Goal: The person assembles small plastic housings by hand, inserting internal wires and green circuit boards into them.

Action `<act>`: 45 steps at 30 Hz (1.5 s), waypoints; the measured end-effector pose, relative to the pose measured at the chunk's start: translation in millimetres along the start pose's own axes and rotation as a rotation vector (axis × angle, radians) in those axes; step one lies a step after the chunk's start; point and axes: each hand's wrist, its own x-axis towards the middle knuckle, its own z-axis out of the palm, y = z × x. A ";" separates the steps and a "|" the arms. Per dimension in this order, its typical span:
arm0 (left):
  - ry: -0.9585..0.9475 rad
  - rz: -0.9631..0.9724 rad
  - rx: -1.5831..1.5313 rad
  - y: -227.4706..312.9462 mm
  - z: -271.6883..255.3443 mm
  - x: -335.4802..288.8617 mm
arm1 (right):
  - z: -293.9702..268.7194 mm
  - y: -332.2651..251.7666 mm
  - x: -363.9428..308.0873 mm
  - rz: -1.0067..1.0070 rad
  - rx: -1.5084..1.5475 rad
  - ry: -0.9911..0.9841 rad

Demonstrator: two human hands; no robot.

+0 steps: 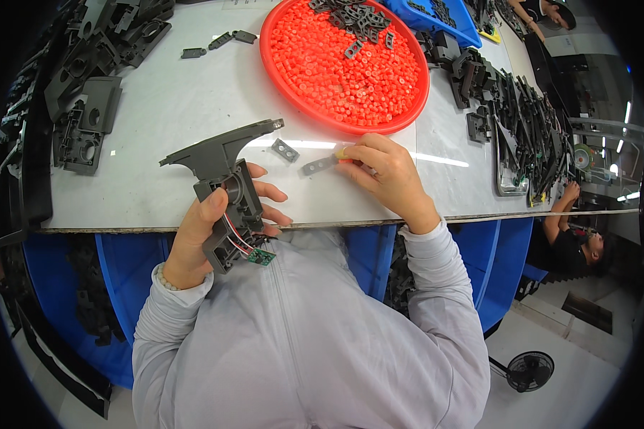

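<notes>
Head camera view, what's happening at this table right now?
A person sits at a white table. The left hand holds a dark grey plastic housing with red wires and a small green circuit board hanging from it. The right hand pinches a small grey plate on the tabletop, beside a red tray of orange pieces.
</notes>
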 end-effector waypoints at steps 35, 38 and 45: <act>-0.023 0.247 0.213 19.3 18.3 7.4 | 5.1 -30.2 -2.9 0.019 0.267 0.279; 0.025 0.357 0.241 20.8 21.5 13.9 | -0.3 -46.9 11.1 -0.052 0.318 0.342; 0.060 0.361 0.297 19.8 21.0 13.6 | -5.6 -70.0 31.8 -0.278 0.326 0.158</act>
